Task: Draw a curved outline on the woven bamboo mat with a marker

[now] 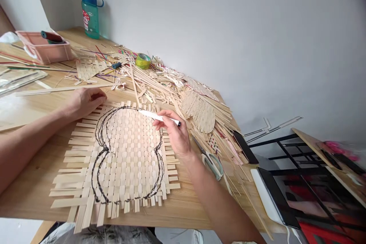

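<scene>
A woven mat of pale flat strips point(130, 152) lies on the wooden table, loose strip ends sticking out around it. Black marker lines on it trace a gourd-like outline, doubled in places. My right hand point(175, 131) grips a white marker pen point(151, 115); its tip meets the outline's top edge. Beside the mat's upper left corner rests my left hand point(84, 103), its fingers curled together close to the strip ends. What those fingers hold, if anything, is hidden.
Scissors point(211, 162) lie right of the mat. Behind are heaped loose strips point(154, 80), a rounded woven piece point(200, 112), yellow-green tape point(143, 61), a pink basket point(55, 51) and a teal bottle point(90, 17). A tablet-like device point(276, 198) sits at the right edge.
</scene>
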{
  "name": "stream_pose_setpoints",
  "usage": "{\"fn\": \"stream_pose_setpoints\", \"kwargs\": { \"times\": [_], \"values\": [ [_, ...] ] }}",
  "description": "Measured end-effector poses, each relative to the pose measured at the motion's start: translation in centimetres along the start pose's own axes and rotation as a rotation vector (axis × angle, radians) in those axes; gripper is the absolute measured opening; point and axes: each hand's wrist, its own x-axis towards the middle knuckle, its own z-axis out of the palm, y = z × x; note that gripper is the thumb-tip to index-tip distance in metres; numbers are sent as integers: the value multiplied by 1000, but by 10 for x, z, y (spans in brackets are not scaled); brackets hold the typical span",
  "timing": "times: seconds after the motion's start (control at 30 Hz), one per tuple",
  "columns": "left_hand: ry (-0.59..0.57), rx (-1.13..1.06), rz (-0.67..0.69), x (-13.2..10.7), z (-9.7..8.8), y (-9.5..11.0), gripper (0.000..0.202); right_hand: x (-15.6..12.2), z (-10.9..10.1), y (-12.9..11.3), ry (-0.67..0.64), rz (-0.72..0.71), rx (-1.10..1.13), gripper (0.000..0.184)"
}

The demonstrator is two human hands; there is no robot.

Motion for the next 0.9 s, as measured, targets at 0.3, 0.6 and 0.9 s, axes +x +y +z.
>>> {"fn": "stream_pose_setpoints", "kwargs": {
  "times": [0.3,0.6,0.9],
  "values": [
    [5,-47,30,-1,0,3,52,24,23,5,-169,91,-18,16],
    [-5,-63,45,-1,3,1,46,23,29,27,-239,138,57,26],
    [4,-61,78,-2,2,3,41,14,34,32,-307,108,-54,29]
  ]
}}
